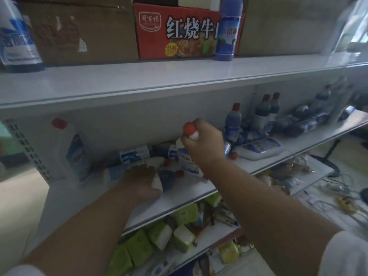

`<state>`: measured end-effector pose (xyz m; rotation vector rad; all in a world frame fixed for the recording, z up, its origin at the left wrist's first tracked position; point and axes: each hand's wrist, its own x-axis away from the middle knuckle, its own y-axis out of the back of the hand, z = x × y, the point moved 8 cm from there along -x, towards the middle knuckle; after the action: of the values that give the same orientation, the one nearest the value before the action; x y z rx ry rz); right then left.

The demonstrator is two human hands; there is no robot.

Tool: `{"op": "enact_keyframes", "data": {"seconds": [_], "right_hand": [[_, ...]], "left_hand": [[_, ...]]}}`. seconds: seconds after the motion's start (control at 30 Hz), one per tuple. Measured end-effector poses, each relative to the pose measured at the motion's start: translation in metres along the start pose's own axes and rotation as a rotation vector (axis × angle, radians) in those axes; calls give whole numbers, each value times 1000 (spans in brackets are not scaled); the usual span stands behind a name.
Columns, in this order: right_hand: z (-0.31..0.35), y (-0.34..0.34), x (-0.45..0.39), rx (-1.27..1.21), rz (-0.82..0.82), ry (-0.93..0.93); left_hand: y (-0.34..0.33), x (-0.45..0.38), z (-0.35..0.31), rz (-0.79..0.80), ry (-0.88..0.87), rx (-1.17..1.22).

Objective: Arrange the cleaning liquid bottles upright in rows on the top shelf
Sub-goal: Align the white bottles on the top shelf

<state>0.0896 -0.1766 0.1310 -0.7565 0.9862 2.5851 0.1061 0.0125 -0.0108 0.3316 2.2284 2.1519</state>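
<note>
With our right hand (201, 142) gripping a white bottle (187, 156) by its neck and our left hand (142, 183) closed on another bottle (157, 183) mid-frame, we should lift both clear, then stand them beside the blue bottle (227, 30) on the top shelf (139, 76).

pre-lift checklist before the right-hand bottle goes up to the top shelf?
1. Right hand grips white bottle at the neck under its red cap: ok.
2. Cap on that bottle: ok.
3. Free space on top shelf between the two upright blue bottles: ok.
4. Left hand holds a second white bottle: grip security cannot tell, blurred.
5. Lift path past the shelf's front edge: ok.
6. Rows complete: not ok, many bottles lie on the middle shelf.
</note>
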Motion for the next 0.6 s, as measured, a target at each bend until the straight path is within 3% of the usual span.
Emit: {"op": "enact_keyframes", "data": {"seconds": [0.17,0.27,0.43,0.6], "right_hand": [[28,29,49,38,-162,-21],[40,50,76,67,-223,-77],[68,85,105,89,-207,-79],[100,139,102,82,-209,-51]], "left_hand": [[-5,20,-10,95,-81,74],[3,40,-18,62,-90,163],[11,81,-36,66,-220,48],[38,110,-44,-7,-169,139]]}}
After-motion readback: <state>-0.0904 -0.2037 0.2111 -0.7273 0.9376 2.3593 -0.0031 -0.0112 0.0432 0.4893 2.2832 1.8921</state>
